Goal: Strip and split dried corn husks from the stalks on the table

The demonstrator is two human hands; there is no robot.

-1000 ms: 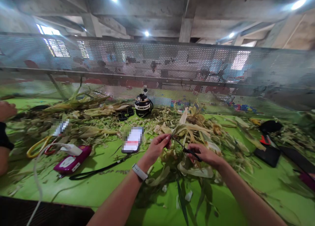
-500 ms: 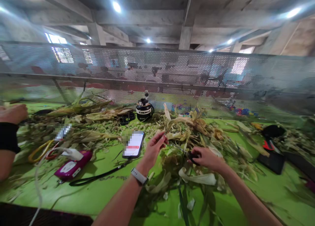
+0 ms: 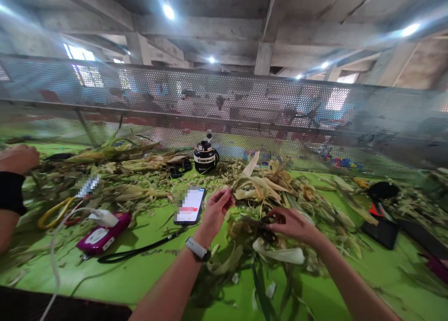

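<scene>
My left hand (image 3: 217, 208), with a watch at the wrist, pinches the lower end of a dry corn husk (image 3: 249, 171). The husk's pale leaves fan out up and to the right from my fingertips. Just right of it, my right hand (image 3: 289, 224) is above the husk pile with thumb and index finger apart. Beneath those fingers lies a dark pair of scissors (image 3: 259, 224), partly lost among the scraps. A curled pale husk strip (image 3: 280, 253) is below my right hand.
A phone (image 3: 191, 205) with its strap lies left of my left hand. Farther left are a purple power box (image 3: 103, 234) with a white plug and another person's hand (image 3: 19, 158). A black jug (image 3: 205, 157) stands near the perforated screen (image 3: 224, 97). A black tablet-like object (image 3: 381, 231) lies right.
The scissors have sunk from my right hand to the pile, and its fingers have spread. The husk in my left hand has turned, its leaves now fanning rightward.
</scene>
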